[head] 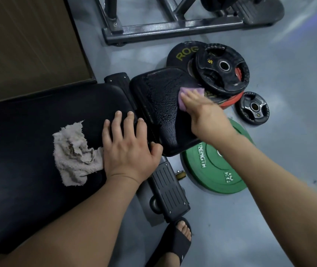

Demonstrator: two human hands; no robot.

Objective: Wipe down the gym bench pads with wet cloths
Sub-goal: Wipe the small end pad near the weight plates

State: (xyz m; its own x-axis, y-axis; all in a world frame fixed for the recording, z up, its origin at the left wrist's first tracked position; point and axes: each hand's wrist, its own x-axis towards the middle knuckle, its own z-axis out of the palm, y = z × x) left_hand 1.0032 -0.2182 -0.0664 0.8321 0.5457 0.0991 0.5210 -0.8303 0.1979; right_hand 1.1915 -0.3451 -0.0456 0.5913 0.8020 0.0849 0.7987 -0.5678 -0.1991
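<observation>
Far out at 9 o'clock lies the long back pad (38, 116), matt black. On it, a little nearer the centre, sits a frayed beige cloth (72, 153), crumpled and held by nobody. Just right of it the left hand (128, 145) rests flat on the end of this pad, fingers spread straight and thumb hooked over the edge; its heel touches or nearly touches the cloth's edge. It reads as a bracing hand, gripping nothing.

Across the gap, at about 12 o'clock, is the seat pad (157, 101), glistening with wet streaks. At 1 o'clock the right hand (202, 112) presses a purple cloth (190, 93) onto the pad's far right edge with flat, straight fingers. The hand is blurred, so it is probably mid-stroke. A stack of black weight plates (222, 67) touches or overlaps that edge, and a green plate (213, 170) lies on the floor at 4 o'clock.

The step in hand looks like wiping the seat pad. Next, the purple cloth needs sweeping over the nearer, duller end towards 5 o'clock, kept clear of the plates. Whether the long pad has been wiped cannot be told.
</observation>
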